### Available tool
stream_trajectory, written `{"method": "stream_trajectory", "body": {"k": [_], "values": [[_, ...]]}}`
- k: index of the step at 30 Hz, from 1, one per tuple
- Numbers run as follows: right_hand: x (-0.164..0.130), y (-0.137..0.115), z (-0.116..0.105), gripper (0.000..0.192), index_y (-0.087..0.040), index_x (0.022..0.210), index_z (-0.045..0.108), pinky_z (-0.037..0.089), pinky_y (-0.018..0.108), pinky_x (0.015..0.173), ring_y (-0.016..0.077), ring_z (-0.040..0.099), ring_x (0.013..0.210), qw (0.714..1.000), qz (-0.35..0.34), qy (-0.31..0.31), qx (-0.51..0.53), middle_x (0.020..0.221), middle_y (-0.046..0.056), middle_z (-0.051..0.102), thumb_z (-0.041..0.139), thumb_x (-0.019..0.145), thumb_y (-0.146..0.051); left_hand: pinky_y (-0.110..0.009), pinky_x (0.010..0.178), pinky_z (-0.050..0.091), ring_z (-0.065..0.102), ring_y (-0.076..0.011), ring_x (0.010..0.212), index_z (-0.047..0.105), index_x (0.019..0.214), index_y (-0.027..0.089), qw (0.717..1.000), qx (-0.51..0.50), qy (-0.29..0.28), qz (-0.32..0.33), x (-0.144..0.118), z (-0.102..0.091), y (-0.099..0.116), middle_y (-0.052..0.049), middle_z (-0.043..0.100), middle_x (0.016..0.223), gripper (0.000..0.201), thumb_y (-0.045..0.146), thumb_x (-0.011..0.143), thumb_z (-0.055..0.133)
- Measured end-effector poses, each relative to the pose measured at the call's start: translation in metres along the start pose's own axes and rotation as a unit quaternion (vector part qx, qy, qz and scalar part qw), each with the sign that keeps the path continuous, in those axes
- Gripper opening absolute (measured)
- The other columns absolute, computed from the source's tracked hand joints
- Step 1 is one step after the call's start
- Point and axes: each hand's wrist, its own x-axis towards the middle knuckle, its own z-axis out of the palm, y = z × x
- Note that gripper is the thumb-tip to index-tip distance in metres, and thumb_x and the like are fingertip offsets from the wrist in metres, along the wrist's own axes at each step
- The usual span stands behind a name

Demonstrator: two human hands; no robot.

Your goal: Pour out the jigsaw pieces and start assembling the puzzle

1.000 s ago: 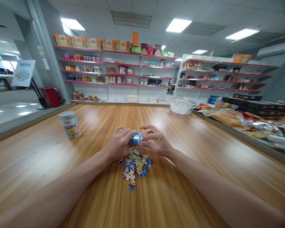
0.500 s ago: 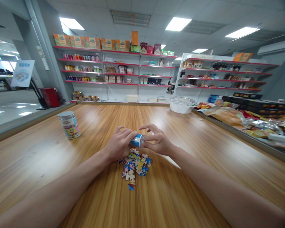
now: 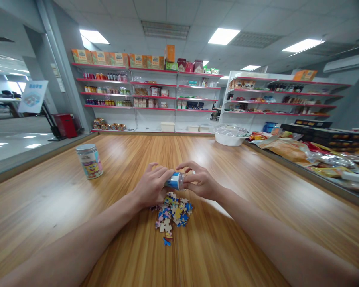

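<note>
My left hand [image 3: 154,184] is wrapped round a small clear jar [image 3: 174,181] with a blue label. The jar lies tilted on its side, its mouth facing right. At that mouth is my right hand [image 3: 200,180], its fingers curled together and their tips partly hidden by the rim. Whether those fingertips hold anything is not visible. Just below the jar, a loose pile of jigsaw puzzle pieces [image 3: 176,211] lies on the wooden table [image 3: 209,255]. The pieces are blue, yellow, pink and bare cardboard. One blue piece [image 3: 166,241] sits at the pile's near end.
A larger lidded jar [image 3: 89,161] with a cartoon label stands upright at the left. A white basin [image 3: 229,138] holding clear plastic is at the far right edge. Snack packets [image 3: 290,149] and dark boxes [image 3: 317,133] crowd the right side. Stocked shelves [image 3: 154,95] stand behind.
The view has shifted slightly, so everything sits a little lower. My right fingers have curled in closer at the jar's mouth. My left hand keeps its hold on the jar.
</note>
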Motion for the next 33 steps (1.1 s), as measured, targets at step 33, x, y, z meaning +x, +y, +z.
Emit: {"method": "stream_trajectory", "body": {"k": [33], "values": [[0.002, -0.017, 0.015, 0.029, -0.017, 0.089, 0.074, 0.047, 0.039, 0.095, 0.0219, 0.061, 0.104, 0.970, 0.185, 0.034, 0.156, 0.112, 0.010, 0.064, 0.053, 0.097, -0.035, -0.043, 0.092, 0.045, 0.055, -0.0290, 0.104, 0.043, 0.143, 0.025, 0.996, -0.007, 0.052, -0.072, -0.005, 0.012, -0.014, -0.010, 0.058, 0.112, 0.065, 0.050, 0.088, 0.065]]}}
